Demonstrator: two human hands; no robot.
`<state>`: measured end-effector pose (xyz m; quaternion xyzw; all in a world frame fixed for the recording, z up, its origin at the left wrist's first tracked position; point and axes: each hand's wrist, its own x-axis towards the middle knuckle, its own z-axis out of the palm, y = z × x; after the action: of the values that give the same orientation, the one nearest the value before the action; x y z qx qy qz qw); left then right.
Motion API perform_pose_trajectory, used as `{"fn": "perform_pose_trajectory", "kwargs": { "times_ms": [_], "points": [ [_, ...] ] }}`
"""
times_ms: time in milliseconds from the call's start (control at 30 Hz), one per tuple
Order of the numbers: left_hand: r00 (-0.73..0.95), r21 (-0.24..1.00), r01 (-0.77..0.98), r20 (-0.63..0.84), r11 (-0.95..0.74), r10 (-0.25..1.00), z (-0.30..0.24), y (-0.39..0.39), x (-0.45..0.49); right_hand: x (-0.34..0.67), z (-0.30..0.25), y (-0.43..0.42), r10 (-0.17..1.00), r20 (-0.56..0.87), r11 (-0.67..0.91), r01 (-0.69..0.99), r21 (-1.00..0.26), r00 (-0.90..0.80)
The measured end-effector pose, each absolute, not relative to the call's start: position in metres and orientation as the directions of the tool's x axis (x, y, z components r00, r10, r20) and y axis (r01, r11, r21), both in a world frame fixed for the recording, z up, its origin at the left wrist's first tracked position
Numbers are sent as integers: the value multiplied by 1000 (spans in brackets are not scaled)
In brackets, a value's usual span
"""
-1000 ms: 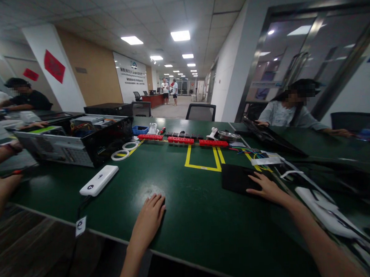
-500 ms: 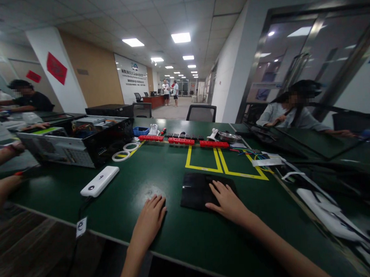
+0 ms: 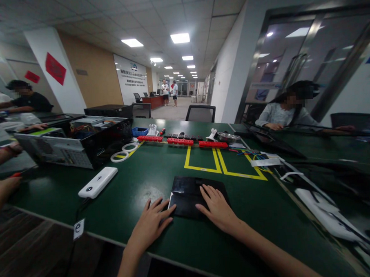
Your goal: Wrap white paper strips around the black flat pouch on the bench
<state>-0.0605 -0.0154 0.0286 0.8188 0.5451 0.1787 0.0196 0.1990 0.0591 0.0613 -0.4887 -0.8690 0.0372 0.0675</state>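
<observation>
A flat, glossy black rectangular panel (image 3: 184,195) lies on the green table (image 3: 137,169) in front of me; its exact kind is unclear. My right hand (image 3: 217,206) rests on the panel's right part, fingers spread and palm down. At the panel's left edge is my left hand (image 3: 152,221), its fingers apart and its fingertips at or just beside the edge. A small white strip shows along that left edge. Neither hand is closed around anything.
Yellow tape outlines (image 3: 203,169) lie beyond the panel, with red strips (image 3: 180,141) behind them. A white power bank (image 3: 98,182) and an open computer case (image 3: 59,148) stand left. Another person's hand (image 3: 5,189) is at far left. Cables and white parts line the right.
The black panel has slid left and slightly toward me under my right hand. My left hand has spread its fingers and now meets the panel's left edge.
</observation>
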Motion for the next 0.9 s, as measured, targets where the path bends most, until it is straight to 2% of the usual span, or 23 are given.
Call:
{"fn": "perform_pose_trajectory", "kwargs": {
  "times_ms": [100, 167, 267, 300, 400, 467, 533, 633, 767, 900],
  "points": [
    [340, 231, 887, 258, -399, 904, 29, -15, -60, 218, 72, 77, 841, 296, 485, 874, -43, -452],
    [330, 234, 890, 263, -392, 907, 29, -15, -60, 240, 83, 93, 844, 403, 389, 921, -8, -353],
    [323, 232, 892, 272, -388, 906, 28, -15, -60, 291, 97, 115, 843, 511, 190, 982, 9, -168],
    [322, 227, 894, 273, -386, 906, 28, -16, -59, 311, 100, 120, 812, 577, 60, 996, 65, -87],
    [318, 211, 900, 279, -381, 906, 29, -16, -59, 372, 100, 127, 767, 635, -146, 989, 28, 95],
    [318, 207, 901, 281, -380, 906, 29, -17, -59, 408, 96, 128, 771, 610, -227, 974, -3, 182],
    [318, 208, 901, 281, -381, 905, 29, -17, -60, 434, 93, 129, 850, 445, -303, 953, -25, 282],
    [323, 208, 898, 288, -388, 902, 29, -18, -60, 454, 91, 132, 890, 327, -325, 945, -29, 316],
    [325, 211, 896, 290, -391, 900, 30, -19, -61, 461, 89, 135, 886, 357, -330, 943, 35, 297],
    [330, 222, 888, 300, -402, 895, 30, -20, -61, 470, 84, 140, 855, 468, -285, 956, 66, 223]
  ]
}}
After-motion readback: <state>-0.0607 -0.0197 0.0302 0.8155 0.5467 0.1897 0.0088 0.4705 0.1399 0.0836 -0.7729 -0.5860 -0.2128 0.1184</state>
